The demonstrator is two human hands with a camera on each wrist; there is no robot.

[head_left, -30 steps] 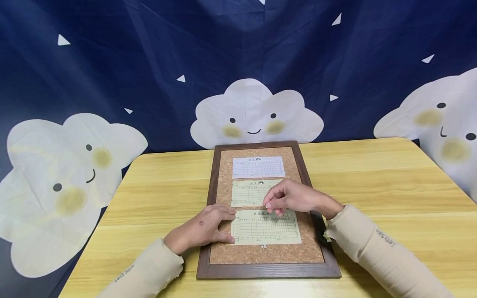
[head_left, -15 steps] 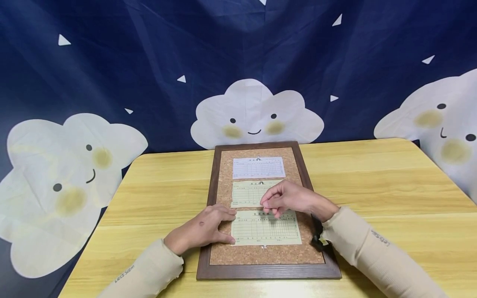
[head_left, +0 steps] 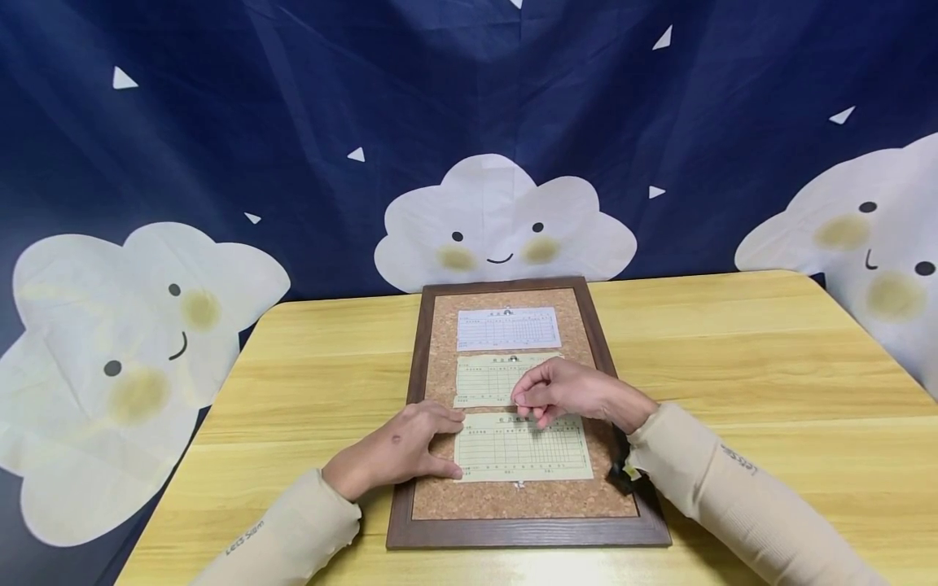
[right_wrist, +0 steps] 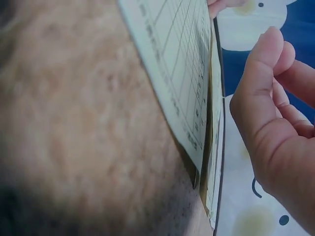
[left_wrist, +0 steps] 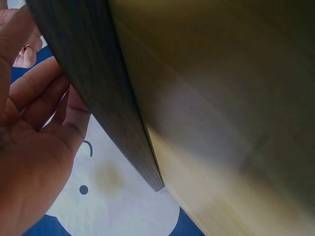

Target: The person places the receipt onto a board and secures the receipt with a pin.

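A pale yellow form sheet (head_left: 506, 452) lies lowest on the framed corkboard (head_left: 523, 506). My left hand (head_left: 399, 443) rests at its left edge, fingertips by the upper corner and thumb on the lower one. Over the sheet's upper edge, my right hand (head_left: 567, 392) pinches a tiny thing between thumb and forefinger. In the left wrist view it looks like a pushpin (left_wrist: 24, 48), mostly covered by the fingers. The right wrist view shows the form's edge (right_wrist: 189, 113) standing slightly off the cork. Above lies another yellow form (head_left: 479, 382), partly behind my right hand.
A whitish form (head_left: 506, 334) is fixed at the board's top by a shiny pin (head_left: 508, 312); another pin (head_left: 514, 359) holds the middle form. A small clear piece (head_left: 519, 485) sits below the lowest form. The board's dark frame (head_left: 528, 533) lies on a wooden table (head_left: 733, 366).
My right hand has shifted slightly left over the lowest form's top edge, its forearm drawing in a little. My left hand and the sheets have stayed put.
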